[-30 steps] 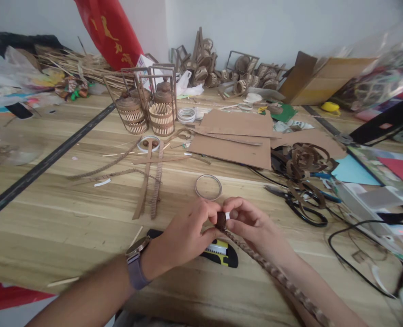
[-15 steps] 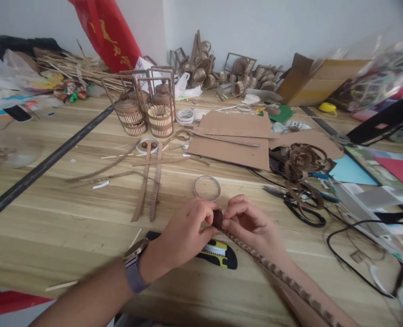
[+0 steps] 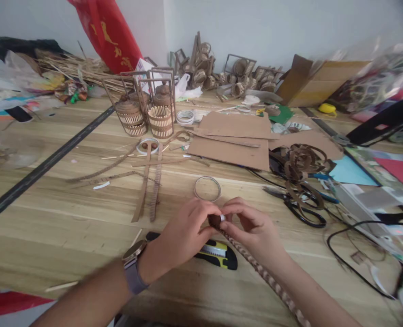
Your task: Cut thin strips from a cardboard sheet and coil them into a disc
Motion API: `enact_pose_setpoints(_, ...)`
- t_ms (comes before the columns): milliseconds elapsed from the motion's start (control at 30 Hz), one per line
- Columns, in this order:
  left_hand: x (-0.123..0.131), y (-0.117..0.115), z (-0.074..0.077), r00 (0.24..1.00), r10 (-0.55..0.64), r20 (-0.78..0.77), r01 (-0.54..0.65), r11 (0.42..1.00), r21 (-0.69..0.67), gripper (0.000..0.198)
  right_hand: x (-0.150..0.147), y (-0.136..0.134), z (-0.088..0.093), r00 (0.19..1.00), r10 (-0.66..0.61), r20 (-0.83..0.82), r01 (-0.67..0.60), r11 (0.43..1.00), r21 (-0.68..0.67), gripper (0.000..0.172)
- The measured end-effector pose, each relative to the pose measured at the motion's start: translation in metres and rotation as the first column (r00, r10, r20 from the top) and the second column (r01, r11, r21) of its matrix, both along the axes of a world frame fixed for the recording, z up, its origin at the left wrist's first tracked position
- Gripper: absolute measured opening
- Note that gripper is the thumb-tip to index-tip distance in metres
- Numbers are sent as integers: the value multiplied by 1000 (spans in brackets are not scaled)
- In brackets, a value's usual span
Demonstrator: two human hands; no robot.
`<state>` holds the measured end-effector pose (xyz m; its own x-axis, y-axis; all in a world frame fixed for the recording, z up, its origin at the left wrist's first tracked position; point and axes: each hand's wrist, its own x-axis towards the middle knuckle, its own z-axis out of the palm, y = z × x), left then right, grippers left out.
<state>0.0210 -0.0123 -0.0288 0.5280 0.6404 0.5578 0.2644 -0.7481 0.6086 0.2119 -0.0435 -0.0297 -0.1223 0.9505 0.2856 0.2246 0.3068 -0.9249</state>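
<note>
A brown corrugated cardboard strip runs from my fingers toward the lower right, beneath my right forearm. Its near end is wound into a small dark coil, pinched between the thumb and fingers of my left hand. On the other side of the coil, my right hand is closed on the strip, thumb against forefinger. A small white piece, perhaps tape, shows at its fingertips. Under my left hand lies a yellow-and-black utility knife. A thin ring rests just beyond my hands.
Cardboard strips lie left of centre, with small slatted baskets behind them. Flat cardboard sheets are in the middle. Black-handled scissors and a tangle of brown strips sit at right, near black cables.
The coil has shifted slightly left and tilted, and more of the white piece shows beside it. The strip's trailing length has swung a little to the left. Both hands keep their grip.
</note>
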Motion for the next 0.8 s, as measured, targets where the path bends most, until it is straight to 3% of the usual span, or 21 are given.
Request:
enact_pose_setpoints(233, 1, 1, 2, 993, 0, -118, 26, 976, 215, 20, 3, -1, 6, 999, 39, 29, -34, 989, -147, 19)
enact_pose_setpoints(367, 2, 0, 3, 980, 54, -193, 15, 940, 340, 19, 4, 2, 15, 985, 86, -150, -137, 919, -370, 32)
enact_pose_setpoints(433, 1, 1, 3, 967, 98, -234, 0, 922, 386, 19, 5, 5, 18, 981, 56, -184, -133, 888, -440, 30)
enact_pose_setpoints(600, -3, 2, 0, 933, 183, -311, -45, 914, 403, 23, 4, 3, 24, 983, -36, 180, 103, 920, -379, 17)
enact_pose_setpoints(800, -3, -2, 3, 887, 202, -415, -24, 919, 395, 22, -3, -4, 31, 934, -44, 356, 143, 956, -257, 12)
